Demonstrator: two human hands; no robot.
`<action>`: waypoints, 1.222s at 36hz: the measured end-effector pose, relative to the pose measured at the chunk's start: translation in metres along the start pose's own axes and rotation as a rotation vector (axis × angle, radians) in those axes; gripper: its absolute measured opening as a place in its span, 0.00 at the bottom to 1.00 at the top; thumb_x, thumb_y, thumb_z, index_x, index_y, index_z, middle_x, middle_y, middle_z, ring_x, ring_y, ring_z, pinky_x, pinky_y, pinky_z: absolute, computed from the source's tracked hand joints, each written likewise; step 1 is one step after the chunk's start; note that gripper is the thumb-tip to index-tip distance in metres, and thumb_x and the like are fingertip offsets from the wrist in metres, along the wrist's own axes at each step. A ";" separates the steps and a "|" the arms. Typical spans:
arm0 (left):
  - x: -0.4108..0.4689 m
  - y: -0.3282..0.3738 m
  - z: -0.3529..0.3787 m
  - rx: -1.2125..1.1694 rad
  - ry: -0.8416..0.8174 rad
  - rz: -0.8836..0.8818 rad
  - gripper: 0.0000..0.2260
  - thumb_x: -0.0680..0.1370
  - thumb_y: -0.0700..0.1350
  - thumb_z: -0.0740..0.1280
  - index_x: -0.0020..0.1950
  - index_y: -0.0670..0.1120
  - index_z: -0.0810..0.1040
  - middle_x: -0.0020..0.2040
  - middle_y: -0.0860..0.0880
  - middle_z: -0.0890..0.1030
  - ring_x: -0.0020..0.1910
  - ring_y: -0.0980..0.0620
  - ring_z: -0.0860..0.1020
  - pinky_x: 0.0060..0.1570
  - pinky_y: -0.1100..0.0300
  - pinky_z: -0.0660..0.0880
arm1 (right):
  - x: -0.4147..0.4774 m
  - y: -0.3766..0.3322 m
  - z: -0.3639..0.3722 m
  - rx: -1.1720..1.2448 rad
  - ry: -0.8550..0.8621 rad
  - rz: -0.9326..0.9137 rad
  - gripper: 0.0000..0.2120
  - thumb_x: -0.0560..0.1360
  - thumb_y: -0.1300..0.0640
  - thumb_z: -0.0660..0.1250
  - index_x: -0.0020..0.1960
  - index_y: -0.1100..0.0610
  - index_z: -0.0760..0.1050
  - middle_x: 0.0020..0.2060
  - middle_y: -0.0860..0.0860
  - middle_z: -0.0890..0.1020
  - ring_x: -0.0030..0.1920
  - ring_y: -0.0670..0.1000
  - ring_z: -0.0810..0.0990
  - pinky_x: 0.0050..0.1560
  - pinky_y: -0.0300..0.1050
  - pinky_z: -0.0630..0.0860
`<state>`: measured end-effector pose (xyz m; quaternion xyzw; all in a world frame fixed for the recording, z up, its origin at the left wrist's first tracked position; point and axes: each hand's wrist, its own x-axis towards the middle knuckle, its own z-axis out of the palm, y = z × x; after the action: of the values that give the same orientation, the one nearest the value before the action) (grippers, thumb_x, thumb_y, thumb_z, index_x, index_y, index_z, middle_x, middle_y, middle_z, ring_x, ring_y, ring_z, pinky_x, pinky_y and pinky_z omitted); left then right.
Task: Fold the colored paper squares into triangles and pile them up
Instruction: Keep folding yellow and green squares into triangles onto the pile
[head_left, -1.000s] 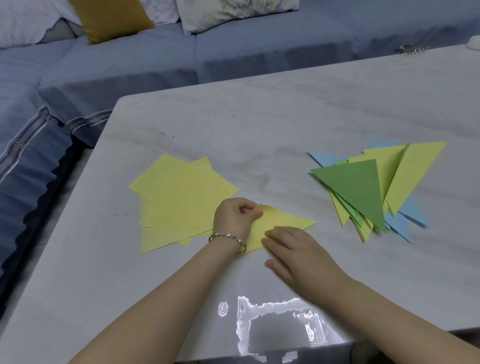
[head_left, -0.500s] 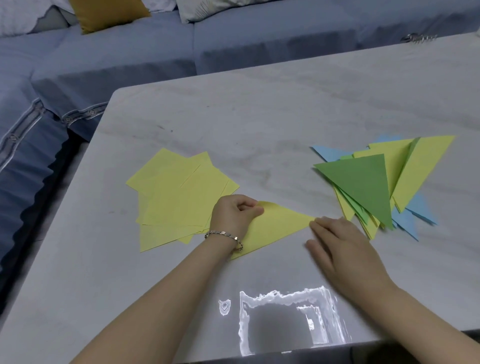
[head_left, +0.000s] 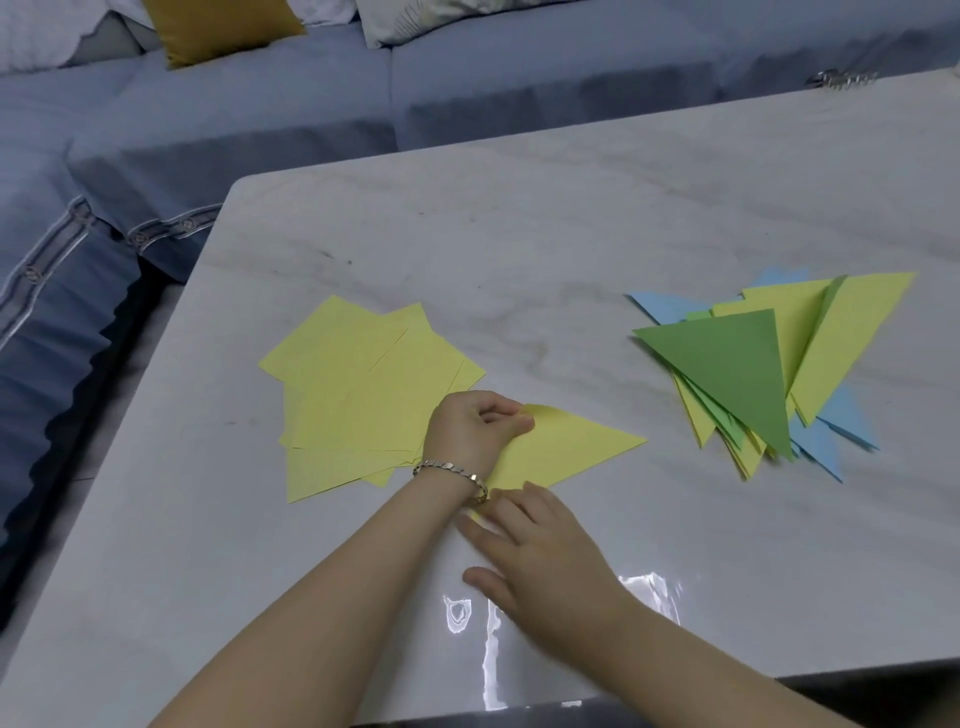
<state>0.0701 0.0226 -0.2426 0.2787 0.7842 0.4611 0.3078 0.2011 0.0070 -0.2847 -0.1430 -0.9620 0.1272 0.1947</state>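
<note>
A yellow sheet folded into a triangle (head_left: 566, 447) lies on the marble table (head_left: 519, 249), its tip pointing right. My left hand (head_left: 475, 428), with a bracelet on the wrist, is curled and pinches the triangle's upper left corner. My right hand (head_left: 535, 556) lies flat with straight fingers pressing on the triangle's near left corner, just below my left wrist. A loose stack of unfolded yellow squares (head_left: 363, 395) sits to the left. On the right is a pile of folded triangles (head_left: 753, 364) in green, yellow and blue, a dark green one on top.
A blue sofa (head_left: 260, 130) with a mustard cushion (head_left: 218, 26) and pale pillows runs behind and to the left of the table. A small metal object (head_left: 839, 80) lies at the table's far right edge. The table's near edge is at the bottom.
My right hand slid right along the fold to the triangle's tip, then came back left to the near corner beside my left wrist. My left hand kept holding the paper.
</note>
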 end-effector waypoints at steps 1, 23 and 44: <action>0.000 0.000 0.000 0.000 0.000 0.002 0.11 0.67 0.39 0.75 0.31 0.53 0.78 0.27 0.55 0.77 0.29 0.60 0.75 0.41 0.66 0.72 | -0.001 0.003 -0.003 0.024 -0.010 -0.012 0.19 0.71 0.44 0.58 0.51 0.53 0.81 0.47 0.50 0.81 0.52 0.50 0.70 0.61 0.49 0.64; -0.047 0.033 -0.001 0.109 0.007 0.260 0.10 0.73 0.43 0.69 0.53 0.52 0.75 0.51 0.57 0.78 0.50 0.61 0.76 0.51 0.69 0.70 | 0.006 0.082 -0.112 0.441 0.400 0.748 0.20 0.74 0.64 0.67 0.65 0.54 0.70 0.42 0.54 0.74 0.34 0.41 0.71 0.37 0.30 0.66; -0.008 -0.018 -0.096 0.820 0.005 0.068 0.21 0.76 0.50 0.66 0.68 0.47 0.70 0.66 0.49 0.72 0.63 0.49 0.71 0.58 0.59 0.67 | 0.001 0.081 -0.093 0.098 -0.156 0.636 0.10 0.76 0.57 0.61 0.51 0.51 0.79 0.43 0.47 0.75 0.48 0.49 0.76 0.45 0.43 0.69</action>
<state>0.0012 -0.0440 -0.2199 0.4029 0.8941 0.1207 0.1540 0.2571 0.0995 -0.2255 -0.4164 -0.8740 0.2381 0.0779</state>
